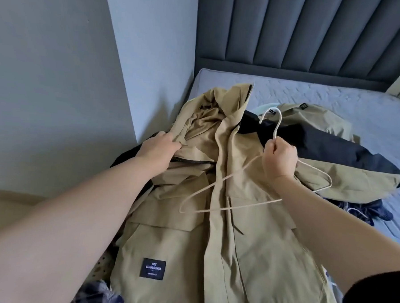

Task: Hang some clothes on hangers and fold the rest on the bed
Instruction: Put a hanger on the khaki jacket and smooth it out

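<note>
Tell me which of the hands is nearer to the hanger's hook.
Right. The right hand grips the hanger just below its hook; the left hand holds the khaki jacket near its top, apart.

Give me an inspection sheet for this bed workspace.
Surface: pale grey quilted mattress, partly covered by clothes.
Job's things: khaki jacket with black label lies spread on the bed; thin cream wire hanger over it, not yet inserted.
Clutter: black and khaki clothes heaped behind; dark blue cloth at right.
Grippers: left hand grips the jacket's hood area; right hand grips the hanger's neck.
Cables: nothing seen.
Surroundings: grey wall left; dark grey padded headboard behind.
</note>
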Tool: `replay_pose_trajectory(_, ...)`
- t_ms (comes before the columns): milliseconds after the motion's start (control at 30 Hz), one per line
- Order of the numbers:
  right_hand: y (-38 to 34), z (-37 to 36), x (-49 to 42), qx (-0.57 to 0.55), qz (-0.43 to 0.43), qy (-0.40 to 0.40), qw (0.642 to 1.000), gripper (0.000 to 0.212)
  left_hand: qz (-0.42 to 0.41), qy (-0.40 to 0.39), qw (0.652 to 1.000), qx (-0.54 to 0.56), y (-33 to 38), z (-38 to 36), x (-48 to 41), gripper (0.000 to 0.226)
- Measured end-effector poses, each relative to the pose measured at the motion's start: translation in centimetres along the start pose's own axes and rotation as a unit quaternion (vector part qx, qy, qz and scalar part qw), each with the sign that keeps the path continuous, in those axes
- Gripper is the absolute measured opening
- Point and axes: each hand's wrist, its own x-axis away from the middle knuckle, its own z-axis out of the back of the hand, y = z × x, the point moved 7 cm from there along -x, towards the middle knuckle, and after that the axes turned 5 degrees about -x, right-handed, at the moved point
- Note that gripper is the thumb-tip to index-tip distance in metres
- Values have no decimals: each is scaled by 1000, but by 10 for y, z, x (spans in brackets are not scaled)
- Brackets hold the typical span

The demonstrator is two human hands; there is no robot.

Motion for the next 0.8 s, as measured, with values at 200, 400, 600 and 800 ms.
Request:
replay_pose_trajectory(200, -23, 49, -25, 3, -63, 78, 995, 28, -17, -7, 999, -47, 2, 35, 41, 28)
replay_pose_trajectory(400, -59, 65, -28, 112, -12, 94, 989, 32, -71, 46, 981, -176, 3, 76, 68, 32)
replay_pose_trajectory(600, -101, 26, -5, 120, 6, -29, 992, 30, -155, 189, 952, -182, 32, 123, 94, 19)
replay_pose_trajectory(800, -166, -23, 28, -7, 48, -219, 974, 35, -253, 312, 902, -159, 69, 159, 128, 23)
